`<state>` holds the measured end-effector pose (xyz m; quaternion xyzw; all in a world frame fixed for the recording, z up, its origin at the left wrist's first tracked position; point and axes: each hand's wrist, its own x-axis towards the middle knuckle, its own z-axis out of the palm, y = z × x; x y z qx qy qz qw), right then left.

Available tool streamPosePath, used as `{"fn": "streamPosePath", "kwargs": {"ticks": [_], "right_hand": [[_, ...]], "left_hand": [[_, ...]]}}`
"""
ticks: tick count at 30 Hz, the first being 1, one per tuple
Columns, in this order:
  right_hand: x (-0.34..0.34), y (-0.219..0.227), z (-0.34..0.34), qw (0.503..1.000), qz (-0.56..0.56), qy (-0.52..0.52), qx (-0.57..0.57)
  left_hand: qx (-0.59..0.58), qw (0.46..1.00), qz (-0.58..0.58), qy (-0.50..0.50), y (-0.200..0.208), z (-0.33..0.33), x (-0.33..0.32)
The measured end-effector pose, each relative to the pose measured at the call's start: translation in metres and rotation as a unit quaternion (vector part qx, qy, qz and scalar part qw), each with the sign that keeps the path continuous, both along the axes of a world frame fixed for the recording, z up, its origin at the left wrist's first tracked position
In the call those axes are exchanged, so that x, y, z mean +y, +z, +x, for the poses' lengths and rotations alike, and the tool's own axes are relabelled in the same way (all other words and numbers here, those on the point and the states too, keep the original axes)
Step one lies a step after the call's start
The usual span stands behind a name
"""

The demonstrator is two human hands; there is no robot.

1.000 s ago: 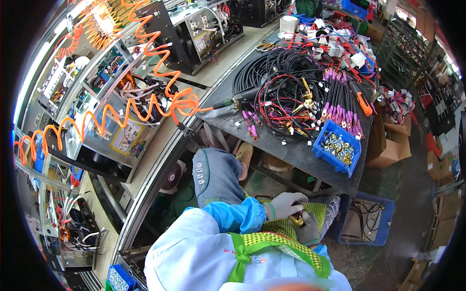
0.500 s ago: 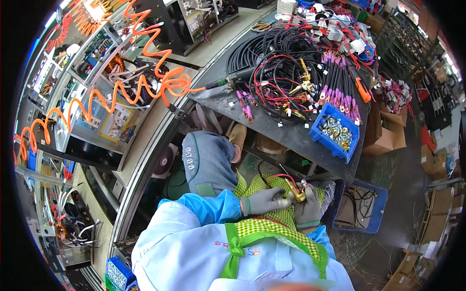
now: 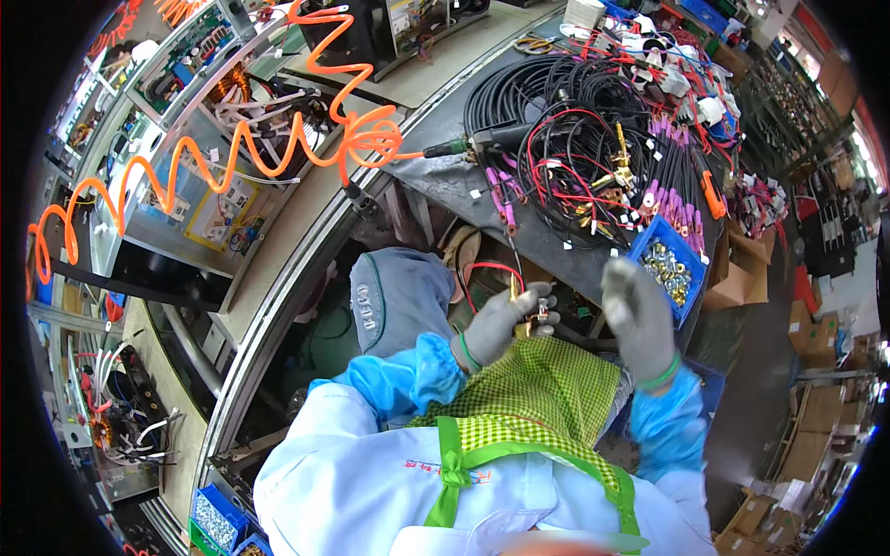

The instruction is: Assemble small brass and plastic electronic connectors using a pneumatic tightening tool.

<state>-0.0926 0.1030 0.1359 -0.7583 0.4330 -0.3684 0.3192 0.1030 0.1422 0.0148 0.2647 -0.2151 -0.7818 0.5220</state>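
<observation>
My left hand point(image 3: 501, 324), in a grey glove, pinches a small brass terminal point(image 3: 527, 310) on the end of a red wire point(image 3: 482, 271) that loops up from it. It sits above my green checked apron point(image 3: 538, 389). My right hand point(image 3: 640, 320), also gloved, is raised with fingers apart and nothing in it, just below a blue bin point(image 3: 672, 269) of metal nuts on the bench edge.
A dark bench point(image 3: 464, 185) carries coils of black and red cables point(image 3: 575, 139) and purple-sleeved leads point(image 3: 681, 185). An orange coiled air hose point(image 3: 278, 148) runs to a tool point(image 3: 473, 144) at the bench's left. Cardboard boxes point(image 3: 742, 269) stand on the floor to the right.
My right hand has let go near the apron and risen toward the blue bin, fingers spread. My left hand has lifted the terminal and red wire slightly higher.
</observation>
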Motion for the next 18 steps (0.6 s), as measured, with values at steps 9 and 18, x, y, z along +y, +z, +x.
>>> {"fn": "streamPosePath", "kwargs": {"ticks": [9, 18], "right_hand": [[-0.226, 0.001, 0.175, 0.787, -0.241, 0.145, 0.549], [-0.252, -0.016, 0.206, 0.758, -0.144, 0.16, 0.616]], "left_hand": [[-0.018, 0.995, 0.046, -0.085, 0.014, 0.055, -0.044], [-0.001, 0.998, 0.04, -0.039, 0.004, 0.067, -0.05]]}}
